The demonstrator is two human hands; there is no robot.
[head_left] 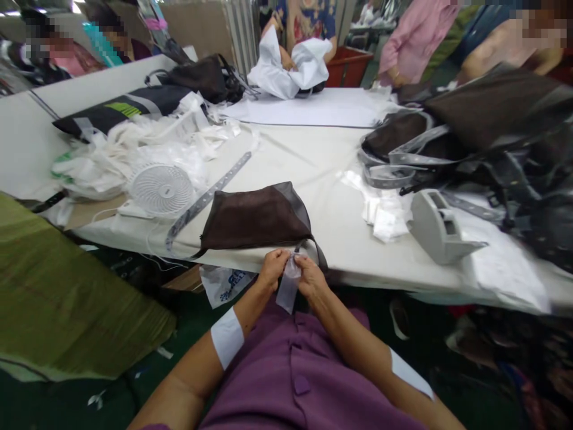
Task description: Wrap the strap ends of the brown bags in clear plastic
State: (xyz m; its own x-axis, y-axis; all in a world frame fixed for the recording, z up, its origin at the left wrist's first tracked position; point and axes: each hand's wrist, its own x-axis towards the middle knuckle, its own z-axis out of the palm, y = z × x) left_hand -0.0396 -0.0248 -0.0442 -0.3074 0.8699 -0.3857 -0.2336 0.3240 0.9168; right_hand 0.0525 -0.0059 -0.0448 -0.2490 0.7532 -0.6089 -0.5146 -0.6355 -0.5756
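Plastic piece (287,292) held between two hands at the near edge of the worktop (331,158).
The left hand (271,272) and right hand (312,278) pinch its upper part with closely set fingers (305,261); its lower end hangs below the edge. Just beyond, a dark mesh bag (257,216) lies along that edge. A white fan (162,188) occupies the near left corner; a grey dispenser (435,230) stands by the near edge, rightward.

Text: none legible | white bag (218,288): blue print (236,280), unclear | fan (152,179): hub mark (167,191), unreadable
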